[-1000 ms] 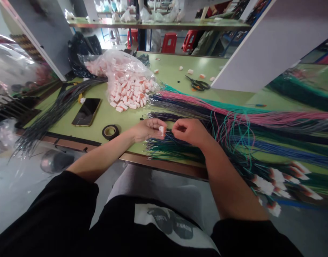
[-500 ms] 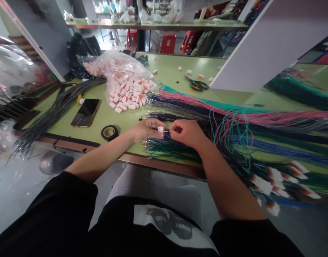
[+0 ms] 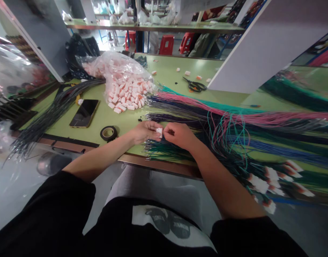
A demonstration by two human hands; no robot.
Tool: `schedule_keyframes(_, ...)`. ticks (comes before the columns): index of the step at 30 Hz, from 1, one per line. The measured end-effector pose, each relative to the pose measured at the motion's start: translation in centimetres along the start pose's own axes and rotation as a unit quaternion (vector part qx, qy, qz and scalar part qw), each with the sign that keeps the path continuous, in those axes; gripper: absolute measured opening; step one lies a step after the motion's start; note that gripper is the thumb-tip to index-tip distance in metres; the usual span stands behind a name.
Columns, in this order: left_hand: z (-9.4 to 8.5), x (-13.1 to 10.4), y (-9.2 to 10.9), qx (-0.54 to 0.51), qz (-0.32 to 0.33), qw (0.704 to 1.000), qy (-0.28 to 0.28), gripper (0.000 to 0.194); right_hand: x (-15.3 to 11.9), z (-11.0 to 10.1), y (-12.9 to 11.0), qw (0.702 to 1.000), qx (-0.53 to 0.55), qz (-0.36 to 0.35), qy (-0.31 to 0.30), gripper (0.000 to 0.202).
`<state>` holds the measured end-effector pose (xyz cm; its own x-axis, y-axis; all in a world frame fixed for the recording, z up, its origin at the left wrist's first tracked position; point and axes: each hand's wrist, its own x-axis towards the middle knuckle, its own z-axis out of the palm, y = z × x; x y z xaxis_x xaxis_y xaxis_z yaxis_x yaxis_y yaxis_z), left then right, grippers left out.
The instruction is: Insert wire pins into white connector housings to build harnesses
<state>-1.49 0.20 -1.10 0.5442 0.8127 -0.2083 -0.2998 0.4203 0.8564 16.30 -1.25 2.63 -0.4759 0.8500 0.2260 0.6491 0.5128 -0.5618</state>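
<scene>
My left hand [image 3: 146, 132] grips a small white connector [image 3: 159, 132] between thumb and fingers, above the front part of the green table. Right beside the connector, my right hand [image 3: 177, 134] is closed in a pinch; a wire between its fingertips showed earlier, but what they hold now is too small to make out. Beneath and beyond both hands lie bundles of dark wires [image 3: 177, 117] with metal tips. Pink wires [image 3: 190, 101] and teal wires run to the right. A plastic bag of white and orange connectors [image 3: 126, 91] lies open behind my left hand.
A phone [image 3: 85, 113] and a black tape roll [image 3: 108, 133] lie left of my hands, near grey wires [image 3: 56, 103]. Scissors [image 3: 195, 85] rest at the back beside a slanted white panel [image 3: 241, 53]. Wired connectors [image 3: 271, 178] sit at the right front edge.
My right hand has moved left, right up to the connector in my left hand. The short wire visible between the hands is now hidden. The whole view has shifted slightly.
</scene>
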Motion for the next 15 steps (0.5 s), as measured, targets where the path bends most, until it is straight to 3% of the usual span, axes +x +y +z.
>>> schedule_keyframes(6,-0.1,-0.2,0.7,0.054,-0.030,0.997,-0.046,0.032,0.2,-1.9,1.2,0.989,0.070,0.052,-0.115,0.017)
schedule_keyframes(9,0.0,-0.4,1.0,0.069,-0.028,0.996,-0.056,0.032,0.5,-3.1,2.6,0.995,-0.034,0.098,0.005,0.016)
schedule_keyframes(11,0.1,-0.4,1.1,0.071,-0.029,0.995,-0.056,0.032,0.8,-3.3,3.8,0.980,-0.143,0.117,0.068,0.017)
schedule_keyframes(15,0.1,-0.4,1.0,0.052,-0.025,0.997,-0.048,0.035,1.2,-2.5,5.0,0.957,-0.263,0.120,0.021,0.022)
